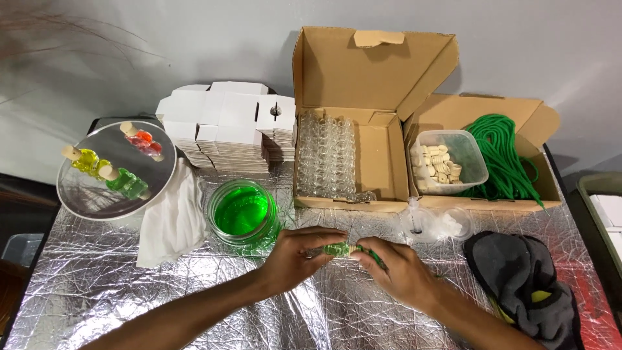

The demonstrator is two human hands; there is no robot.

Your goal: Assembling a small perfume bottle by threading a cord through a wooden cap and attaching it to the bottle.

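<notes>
Both hands met over the foil-covered table (129,285), a small bottle (337,249) of green liquid lying on its side between them. The left hand (299,256) was closed around the bottle's body; the right hand (395,269) was curled at its neck, fingers pinching green cord (376,259) there. To my eye the cord was being wound or tied round the neck, by the cork. Finishing that would call for a steady left-hand grip and a tight pull from the right. Just behind sat a jar (245,212) of green liquid, and further back a box (343,155) of empty bottles. Three filled bottles rested on a round tray (78,191).
</notes>
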